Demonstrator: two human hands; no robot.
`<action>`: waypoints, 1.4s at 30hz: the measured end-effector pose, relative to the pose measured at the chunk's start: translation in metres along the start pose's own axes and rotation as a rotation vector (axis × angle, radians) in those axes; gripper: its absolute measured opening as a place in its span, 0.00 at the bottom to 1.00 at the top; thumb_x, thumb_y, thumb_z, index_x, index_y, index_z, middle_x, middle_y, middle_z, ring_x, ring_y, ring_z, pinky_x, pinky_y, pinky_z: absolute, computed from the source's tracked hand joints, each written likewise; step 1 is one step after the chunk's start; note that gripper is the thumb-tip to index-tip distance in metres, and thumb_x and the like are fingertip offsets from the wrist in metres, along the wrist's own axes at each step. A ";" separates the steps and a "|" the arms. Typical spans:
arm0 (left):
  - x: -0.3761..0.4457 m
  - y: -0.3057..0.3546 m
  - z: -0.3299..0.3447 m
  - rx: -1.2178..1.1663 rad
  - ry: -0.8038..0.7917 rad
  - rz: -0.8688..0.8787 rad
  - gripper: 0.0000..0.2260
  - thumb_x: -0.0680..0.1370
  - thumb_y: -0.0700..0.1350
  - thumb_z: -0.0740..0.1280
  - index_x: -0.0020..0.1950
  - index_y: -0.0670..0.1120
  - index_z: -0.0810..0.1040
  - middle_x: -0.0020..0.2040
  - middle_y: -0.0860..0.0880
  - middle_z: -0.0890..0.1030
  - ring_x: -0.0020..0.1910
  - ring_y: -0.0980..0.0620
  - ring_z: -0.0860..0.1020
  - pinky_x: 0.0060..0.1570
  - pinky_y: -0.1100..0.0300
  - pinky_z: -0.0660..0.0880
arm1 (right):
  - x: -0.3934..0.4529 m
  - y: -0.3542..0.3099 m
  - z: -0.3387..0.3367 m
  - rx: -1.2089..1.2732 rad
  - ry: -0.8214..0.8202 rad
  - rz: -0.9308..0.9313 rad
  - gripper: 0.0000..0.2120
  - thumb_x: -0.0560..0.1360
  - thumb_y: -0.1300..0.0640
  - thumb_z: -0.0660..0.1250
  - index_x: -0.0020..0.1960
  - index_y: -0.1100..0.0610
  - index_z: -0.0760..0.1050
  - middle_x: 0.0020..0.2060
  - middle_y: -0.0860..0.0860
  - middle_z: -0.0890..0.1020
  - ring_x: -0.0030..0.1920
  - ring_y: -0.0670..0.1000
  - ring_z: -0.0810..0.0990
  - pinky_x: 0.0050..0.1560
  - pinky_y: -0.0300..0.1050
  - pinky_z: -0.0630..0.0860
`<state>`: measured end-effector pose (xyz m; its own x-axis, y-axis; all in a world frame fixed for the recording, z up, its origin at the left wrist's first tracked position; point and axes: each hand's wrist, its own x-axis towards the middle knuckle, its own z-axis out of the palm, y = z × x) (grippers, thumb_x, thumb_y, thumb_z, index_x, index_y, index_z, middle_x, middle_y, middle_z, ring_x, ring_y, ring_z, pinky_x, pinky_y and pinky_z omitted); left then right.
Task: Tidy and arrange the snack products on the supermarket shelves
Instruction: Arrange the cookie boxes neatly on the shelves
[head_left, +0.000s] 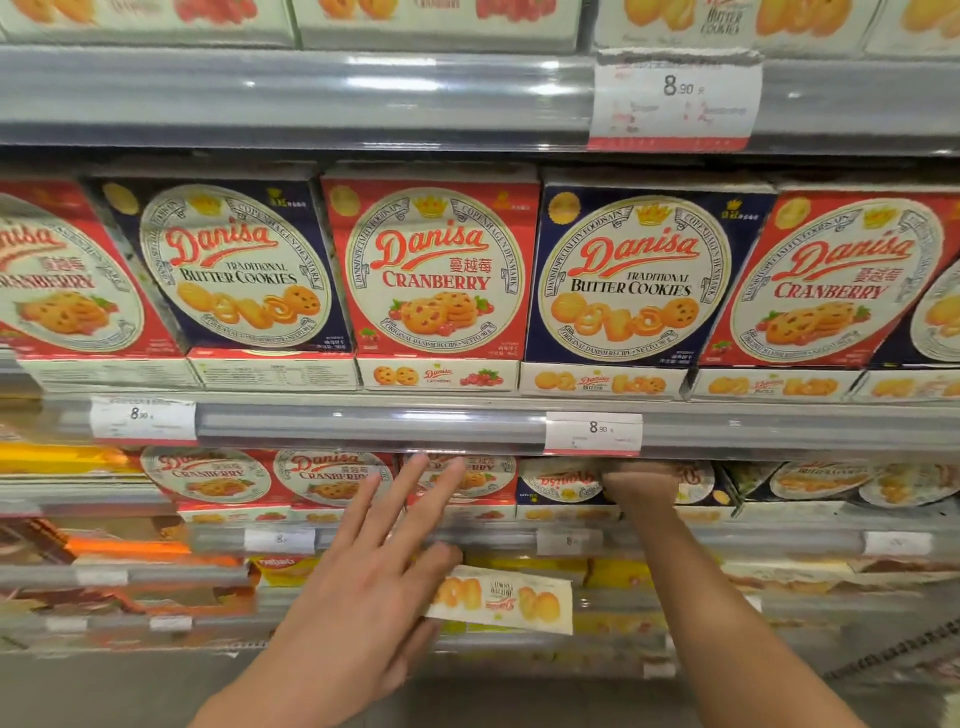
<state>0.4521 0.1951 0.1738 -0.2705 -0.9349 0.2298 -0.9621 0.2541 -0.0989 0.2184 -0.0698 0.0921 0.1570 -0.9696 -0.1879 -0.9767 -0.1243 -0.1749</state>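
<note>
My left hand (374, 566) reaches toward the lower shelf with its fingers straight, the tips in front of a red Danisa cranberry box (483, 480). Its thumb pins a white-sided butter cookie box (509, 600) against the palm; that box is seen edge-on with its print upside down. My right hand (641, 483) is curled round the top of a blue butter cookie box (561, 486), which stands upside down on the same shelf just under the price rail. More red cranberry boxes (332, 475) stand to the left of it.
The shelf above holds alternating blue butter cookie boxes (631, 275) and red cranberry boxes (434, 265) over flat-lying boxes. A grey price rail (363, 423) with 8.90 tags runs above my hands. Yellow and orange packs (524, 564) fill the lower shelves.
</note>
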 end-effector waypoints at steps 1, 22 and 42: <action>0.002 -0.002 -0.001 0.027 0.006 -0.001 0.16 0.66 0.58 0.77 0.49 0.56 0.79 0.83 0.43 0.51 0.81 0.37 0.51 0.71 0.37 0.54 | -0.001 -0.007 -0.005 -0.014 -0.076 0.043 0.12 0.85 0.54 0.58 0.43 0.50 0.72 0.43 0.43 0.73 0.61 0.44 0.76 0.56 0.35 0.69; 0.022 -0.027 0.020 -0.075 0.029 -0.010 0.20 0.61 0.54 0.82 0.49 0.52 0.83 0.82 0.41 0.53 0.81 0.36 0.52 0.70 0.33 0.56 | -0.086 0.044 0.020 1.112 0.065 0.371 0.20 0.69 0.47 0.80 0.49 0.59 0.77 0.43 0.57 0.85 0.41 0.57 0.85 0.39 0.52 0.84; 0.020 -0.025 0.016 -0.059 0.015 -0.049 0.18 0.61 0.54 0.81 0.48 0.55 0.81 0.83 0.43 0.51 0.81 0.38 0.50 0.72 0.38 0.54 | -0.050 0.063 -0.009 0.850 0.220 -0.029 0.17 0.68 0.60 0.81 0.40 0.51 0.71 0.26 0.40 0.77 0.30 0.39 0.75 0.31 0.32 0.67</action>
<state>0.4712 0.1656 0.1652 -0.2230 -0.9429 0.2475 -0.9745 0.2225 -0.0303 0.1478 -0.0310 0.0994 0.0623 -0.9981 0.0030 -0.5198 -0.0350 -0.8536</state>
